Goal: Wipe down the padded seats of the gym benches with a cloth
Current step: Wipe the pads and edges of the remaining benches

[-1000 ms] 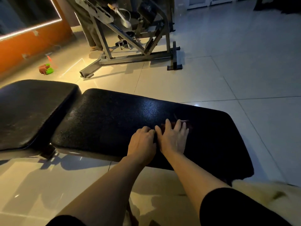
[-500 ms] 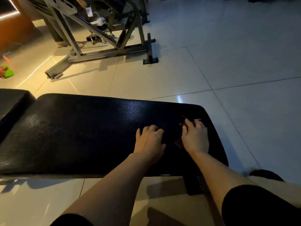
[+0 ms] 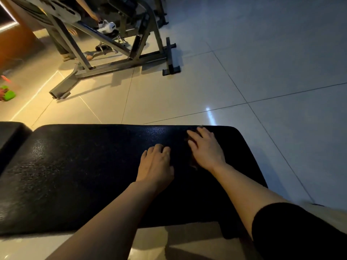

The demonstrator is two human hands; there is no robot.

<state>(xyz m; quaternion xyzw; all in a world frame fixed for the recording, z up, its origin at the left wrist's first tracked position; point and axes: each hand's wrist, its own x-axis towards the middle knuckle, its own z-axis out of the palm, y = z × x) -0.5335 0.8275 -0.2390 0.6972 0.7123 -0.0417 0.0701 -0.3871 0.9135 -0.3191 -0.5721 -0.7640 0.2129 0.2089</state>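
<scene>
Hands both sat on the black padded seat (image 3: 84,175); right hand (image 3: 205,149) lay flat, fingers straight, pressing a dark cloth (image 3: 193,163) onto the pad near its far right end, cloth mostly hidden under the palm; left hand (image 3: 155,164) rested just beside it, fingers loosely bent, holding nothing. Second pad (image 3: 11,136) adjoined at left; grey machine frame (image 3: 120,64) stood beyond on the tiled floor (image 3: 262,72).

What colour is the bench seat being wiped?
Black, with a pebbled leather-like grain; the bench seat shows in the head view.
</scene>
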